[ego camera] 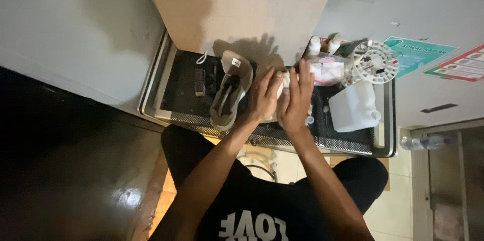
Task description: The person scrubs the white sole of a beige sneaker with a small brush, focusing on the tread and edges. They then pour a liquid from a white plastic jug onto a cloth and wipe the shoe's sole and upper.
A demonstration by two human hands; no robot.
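Note:
My left hand (264, 95) and my right hand (295, 97) meet over a dark mesh tray (348, 143) and clasp a pale shoe (285, 78) between them. Most of that shoe is hidden by my fingers. My right hand's fingers lie stretched along its side, while my left hand wraps it from the left. A second beige sneaker (230, 90) with dark laces lies sole-side out just left of my left hand, apart from it.
A dark brush (200, 81) lies at the tray's left. A white plastic jug (355, 107) sits at the right, with small bottles (322, 44) and a round white compartment dish (375, 62) behind it. Posters (421, 52) hang on the wall, and a clear bottle (423, 143) lies beyond the tray.

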